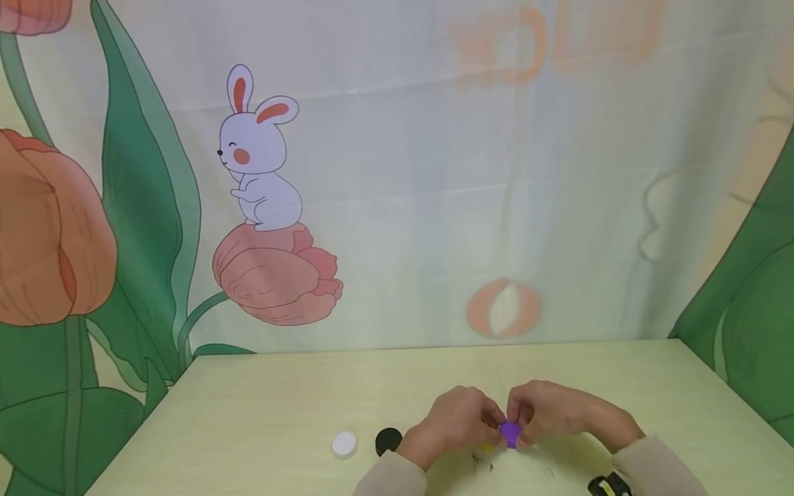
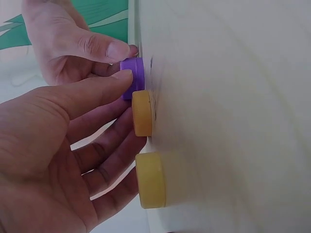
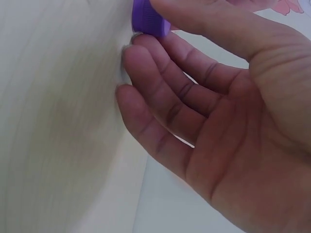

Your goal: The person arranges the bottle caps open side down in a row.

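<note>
A purple bottle cap sits on the table between my two hands. My left hand pinches its near side with the thumb and fingertips. From the other side, the thumb and fingers of my right hand pinch the same cap. In the left wrist view, an orange cap stands right beside the purple one, close to the left fingers. Farther along is a yellow cap, near the left little finger. The right wrist view shows the purple cap only in part, at the top edge.
Left of the hands lie a white cap and a black cap, the latter partly covered by the left sleeve. A small black object is at the front edge by the right sleeve. A printed curtain hangs behind the table.
</note>
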`<action>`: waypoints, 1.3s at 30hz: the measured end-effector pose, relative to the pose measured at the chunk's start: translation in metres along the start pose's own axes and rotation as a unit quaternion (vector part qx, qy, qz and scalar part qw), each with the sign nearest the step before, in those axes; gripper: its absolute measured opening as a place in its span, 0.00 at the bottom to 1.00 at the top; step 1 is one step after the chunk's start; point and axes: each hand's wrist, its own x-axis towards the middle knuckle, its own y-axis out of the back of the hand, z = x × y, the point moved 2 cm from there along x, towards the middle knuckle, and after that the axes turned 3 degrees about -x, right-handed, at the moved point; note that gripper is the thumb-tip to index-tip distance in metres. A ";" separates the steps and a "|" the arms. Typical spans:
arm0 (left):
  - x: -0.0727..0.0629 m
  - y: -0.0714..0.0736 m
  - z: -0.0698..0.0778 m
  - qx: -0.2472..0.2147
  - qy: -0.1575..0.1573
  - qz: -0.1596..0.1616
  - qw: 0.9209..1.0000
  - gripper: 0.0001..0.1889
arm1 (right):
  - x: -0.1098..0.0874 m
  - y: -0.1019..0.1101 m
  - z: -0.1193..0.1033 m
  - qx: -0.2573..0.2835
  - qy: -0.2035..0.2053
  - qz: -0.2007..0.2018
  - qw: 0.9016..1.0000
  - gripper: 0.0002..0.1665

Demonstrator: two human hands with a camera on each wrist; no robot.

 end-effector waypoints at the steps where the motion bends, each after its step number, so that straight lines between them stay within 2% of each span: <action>1: 0.001 0.000 0.000 0.000 -0.001 -0.002 1.000 0.09 | -0.001 0.000 0.000 -0.001 -0.001 0.001 1.000 0.14; 10: -0.001 -0.002 0.001 0.001 0.000 -0.007 1.000 0.09 | -0.002 -0.003 0.002 -0.002 -0.015 0.009 1.000 0.14; 17: -0.005 -0.002 -0.002 0.020 0.005 -0.003 1.000 0.10 | 0.002 -0.007 0.004 -0.005 -0.013 0.008 1.000 0.13; 22: -0.008 -0.003 -0.003 0.004 0.012 -0.006 1.000 0.09 | 0.002 -0.010 0.003 -0.001 -0.015 -0.001 1.000 0.13; 26: -0.008 0.003 -0.004 -0.012 0.021 -0.022 0.999 0.12 | -0.002 0.000 0.005 -0.006 -0.030 0.006 1.000 0.14; 29: -0.009 0.013 -0.007 -0.031 0.038 -0.031 0.998 0.17 | -0.004 0.012 0.007 -0.012 -0.032 0.042 0.999 0.17; 32: -0.011 0.023 -0.010 -0.035 0.048 -0.019 0.998 0.23 | -0.004 0.021 0.004 -0.024 -0.025 0.112 0.993 0.22; 34: -0.014 0.029 -0.013 -0.024 0.050 0.005 0.998 0.27 | -0.004 0.026 -0.002 -0.048 -0.017 0.171 0.984 0.28; 36: -0.017 0.035 -0.016 -0.015 0.053 0.039 0.998 0.30 | -0.004 0.030 -0.008 -0.076 -0.017 0.226 0.971 0.34; 39: -0.024 0.042 -0.022 0.005 0.056 0.093 0.994 0.34 | -0.007 0.033 -0.017 -0.114 -0.017 0.280 0.953 0.42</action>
